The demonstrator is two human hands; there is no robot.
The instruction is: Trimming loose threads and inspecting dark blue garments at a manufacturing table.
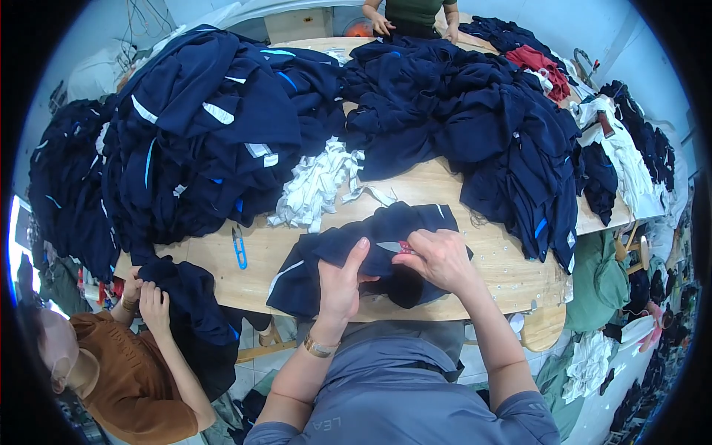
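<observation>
A navy garment [311, 256] with a pale stripe lies bunched at the table's near edge in front of me. My left hand [341, 285] grips its cloth, thumb up on top and fingers behind the fold. My right hand [439, 259] is closed around red-handled thread snips [387, 246]. Their pale metal blades point left, close to the cloth by my left thumb. Whether the blades touch the fabric, I cannot tell. Under the right hand the garment falls into a dark fold.
Blue thread snips [239, 250] lie left on the wooden table [437, 193]. White strips [319, 185] are heaped beyond the garment. Navy piles stand at left [200, 133] and right [512, 141]. A brown-shirted person [141, 371] handles navy cloth at left; another person [411, 18] stands opposite.
</observation>
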